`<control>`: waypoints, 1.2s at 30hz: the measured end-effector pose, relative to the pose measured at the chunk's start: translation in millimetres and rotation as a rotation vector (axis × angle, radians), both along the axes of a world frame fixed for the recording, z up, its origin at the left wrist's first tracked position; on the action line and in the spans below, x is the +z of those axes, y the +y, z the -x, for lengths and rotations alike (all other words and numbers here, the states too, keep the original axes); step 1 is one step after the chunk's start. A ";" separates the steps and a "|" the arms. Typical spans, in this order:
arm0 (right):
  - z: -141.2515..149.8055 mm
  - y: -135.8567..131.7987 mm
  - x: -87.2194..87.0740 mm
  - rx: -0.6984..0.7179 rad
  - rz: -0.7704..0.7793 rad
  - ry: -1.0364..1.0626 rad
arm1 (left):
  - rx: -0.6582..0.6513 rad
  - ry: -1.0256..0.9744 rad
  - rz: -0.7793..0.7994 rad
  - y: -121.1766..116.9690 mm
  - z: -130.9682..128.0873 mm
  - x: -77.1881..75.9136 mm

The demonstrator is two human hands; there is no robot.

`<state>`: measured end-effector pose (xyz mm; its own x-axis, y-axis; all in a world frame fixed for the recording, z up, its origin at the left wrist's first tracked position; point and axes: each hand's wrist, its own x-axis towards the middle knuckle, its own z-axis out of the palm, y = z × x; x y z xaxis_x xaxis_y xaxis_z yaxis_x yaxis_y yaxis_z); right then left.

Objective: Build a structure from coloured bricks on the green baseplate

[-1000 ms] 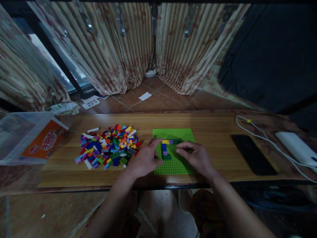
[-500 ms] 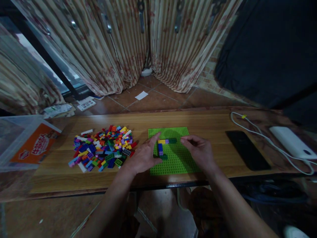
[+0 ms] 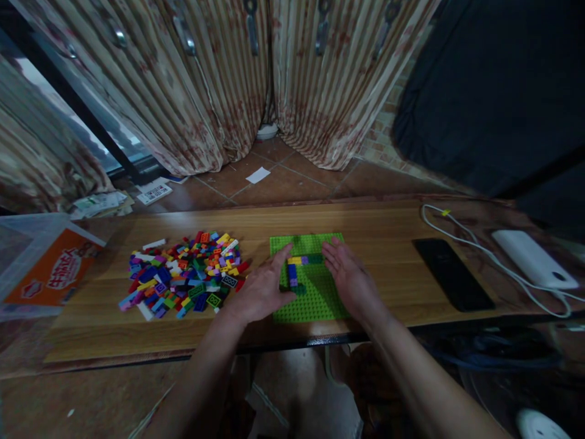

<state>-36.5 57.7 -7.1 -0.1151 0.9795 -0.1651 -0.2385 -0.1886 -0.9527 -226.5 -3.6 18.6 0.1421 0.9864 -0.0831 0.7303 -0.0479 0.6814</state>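
Observation:
A green studded baseplate (image 3: pixel 315 305) lies on the wooden table between my hands. On it, a row of toy bricks runs left to right: a yellow brick (image 3: pixel 295 260), a small purple one and a dark green brick (image 3: pixel 315 259). A blue brick (image 3: pixel 292 273) and a purple brick (image 3: pixel 294 282) continue from the left end toward me, with a dark green one at the bottom. My left hand (image 3: pixel 265 289) is open over the plate's left edge, fingers stretched. My right hand (image 3: pixel 350 277), also open with fingers extended, is beside the row's right end. Neither holds anything.
Left of the plate is a pile of loose coloured bricks (image 3: pixel 183 274). A clear plastic box (image 3: pixel 27 231) with an orange label stands at the far left. On the right lie a black phone (image 3: pixel 452 274), a white power bank (image 3: pixel 532 259) and a white cable (image 3: pixel 493 259).
My right hand has opened from a pinch and moved left, closer to the dark green brick. My left hand stays in nearly the same place. The whole view has shifted slightly.

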 end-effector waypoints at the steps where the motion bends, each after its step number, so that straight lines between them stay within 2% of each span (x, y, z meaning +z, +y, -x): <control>1: 2.3 -1.5 -1.0 0.004 -0.013 -0.031 | -0.002 -0.007 -0.005 0.0 0.2 -0.5; 7: 4.1 -5.2 -3.0 0.045 -0.044 -0.098 | -0.001 -0.013 -0.008 -0.8 -1.6 1.6; 15: 4.2 -4.1 -2.4 0.001 -0.023 -0.074 | -0.004 0.014 -0.004 -2.3 -3.4 4.8; 19: 3.5 -2.6 -4.8 -0.002 -0.049 -0.116 | 0.008 -0.055 -0.029 -0.7 0.1 2.0; 29: 3.8 -1.5 -8.5 -0.005 -0.070 -0.146 | 0.130 -0.124 -0.031 4.9 -2.4 -11.8; 36: 2.9 -1.4 -6.8 -0.013 -0.026 -0.100 | 0.126 -0.088 0.008 4.0 -5.0 -7.1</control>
<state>-39.4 56.3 -13.8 -0.0863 0.9849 -0.1498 -0.1446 -0.1612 -0.9763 -221.5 0.4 11.5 0.0240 0.9962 -0.0839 0.6678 0.0465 0.7429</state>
